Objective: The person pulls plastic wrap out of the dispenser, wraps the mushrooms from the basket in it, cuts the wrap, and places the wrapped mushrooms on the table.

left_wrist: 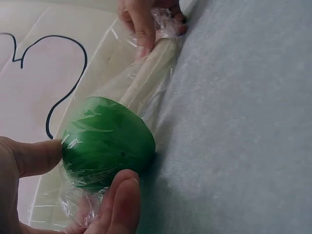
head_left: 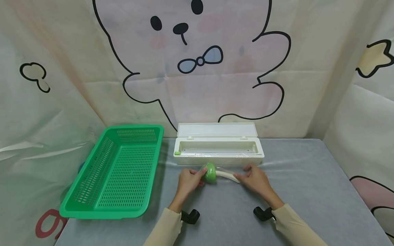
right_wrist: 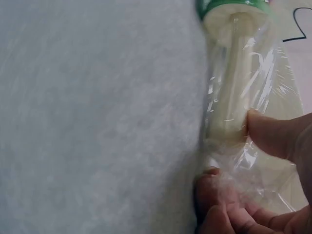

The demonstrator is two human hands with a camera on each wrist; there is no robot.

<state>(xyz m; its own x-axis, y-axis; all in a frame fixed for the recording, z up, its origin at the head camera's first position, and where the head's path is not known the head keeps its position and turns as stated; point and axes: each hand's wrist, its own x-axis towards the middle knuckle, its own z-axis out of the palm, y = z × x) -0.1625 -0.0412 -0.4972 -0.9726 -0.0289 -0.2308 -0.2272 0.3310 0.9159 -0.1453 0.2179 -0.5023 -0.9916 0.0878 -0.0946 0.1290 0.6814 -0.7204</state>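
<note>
A toy mushroom with a green cap (left_wrist: pixel 107 141) and a long pale stem (right_wrist: pixel 229 97) lies low over the table, wrapped in clear plastic wrap (right_wrist: pixel 265 73). The left hand (head_left: pixel 190 181) holds the cap end between thumb and fingers, beside a bunch of crumpled film (left_wrist: pixel 80 202). At the stem's tip, the right hand (head_left: pixel 254 179) has its thumb against the stem and its curled fingers in the loose film. Just behind the mushroom stands a white plastic wrap dispenser (head_left: pixel 218 160), its lid (head_left: pixel 217 130) raised.
To the left sits a green slotted basket (head_left: pixel 123 214) with nothing in it. A grey cloth (head_left: pixel 307 198) covers the table. Printed curtains (head_left: pixel 307 85) hang behind and at both sides. A small light-green slider (head_left: pixel 177 153) is on the dispenser's left end.
</note>
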